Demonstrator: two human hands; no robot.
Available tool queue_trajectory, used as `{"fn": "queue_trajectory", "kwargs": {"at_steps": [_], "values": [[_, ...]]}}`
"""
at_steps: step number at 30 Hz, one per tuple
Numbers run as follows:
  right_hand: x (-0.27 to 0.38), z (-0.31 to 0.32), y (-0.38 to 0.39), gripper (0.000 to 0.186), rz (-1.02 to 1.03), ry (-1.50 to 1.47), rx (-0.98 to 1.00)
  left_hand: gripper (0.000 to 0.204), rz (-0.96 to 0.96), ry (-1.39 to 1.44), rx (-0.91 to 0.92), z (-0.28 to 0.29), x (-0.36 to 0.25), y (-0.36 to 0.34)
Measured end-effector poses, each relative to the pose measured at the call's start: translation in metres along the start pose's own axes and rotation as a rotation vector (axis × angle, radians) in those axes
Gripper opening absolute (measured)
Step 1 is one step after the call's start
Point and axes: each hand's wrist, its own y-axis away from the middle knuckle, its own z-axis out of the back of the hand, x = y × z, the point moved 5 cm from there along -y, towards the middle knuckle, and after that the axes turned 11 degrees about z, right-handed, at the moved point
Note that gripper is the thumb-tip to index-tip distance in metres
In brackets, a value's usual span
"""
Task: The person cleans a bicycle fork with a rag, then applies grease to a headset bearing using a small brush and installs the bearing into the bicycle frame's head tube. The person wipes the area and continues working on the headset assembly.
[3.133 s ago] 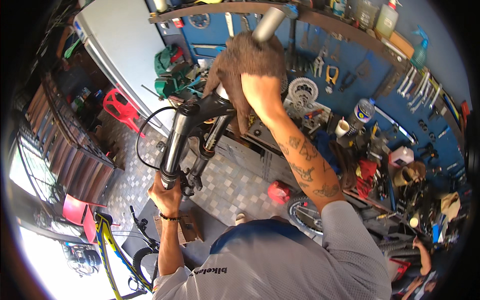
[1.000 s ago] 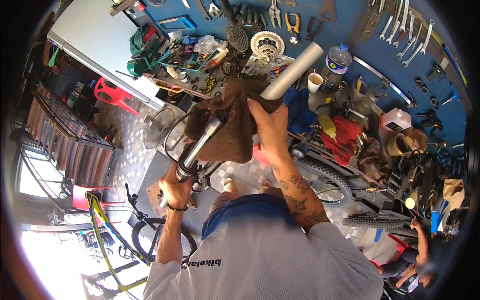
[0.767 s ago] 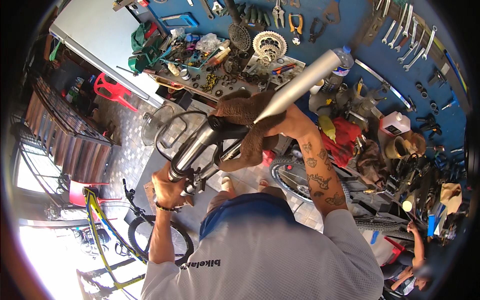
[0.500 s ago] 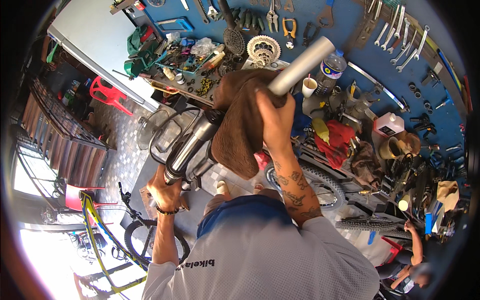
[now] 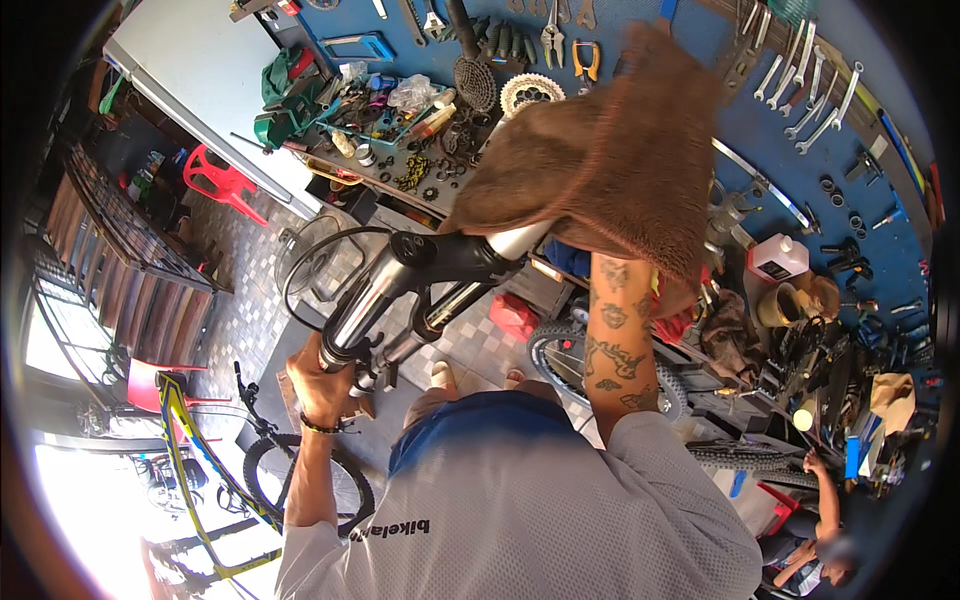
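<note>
Head view: the brown rag (image 5: 610, 150) has slid up since half a second ago and now drapes over the fork's (image 5: 420, 275) steerer, upper centre. The right hand is hidden under it, can't tell its grip. Left hand (image 5: 322, 385) is clenched round the shiny stanchions; fuzzy cloth, slick metal.

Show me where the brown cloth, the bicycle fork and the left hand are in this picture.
brown cloth (image 5: 610, 150): head view, middle of the hanging fabric.
bicycle fork (image 5: 450, 255): head view, black crown.
left hand (image 5: 320, 385): head view, back of the hand gripping the fork's lower end.
</note>
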Motion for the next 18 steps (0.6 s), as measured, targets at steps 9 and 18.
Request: {"fn": "queue_trajectory", "kwargs": {"at_steps": [9, 18], "values": [[-0.037, -0.042, 0.04, 0.036, -0.272, -0.017, 0.441, 0.021, 0.143, 0.079, -0.021, -0.012, 0.004, 0.008], [-0.043, -0.014, 0.016, 0.071, -0.188, -0.197, 1.045, 0.024, 0.136, 0.076, 0.219, 0.004, 0.031, -0.017]]}}
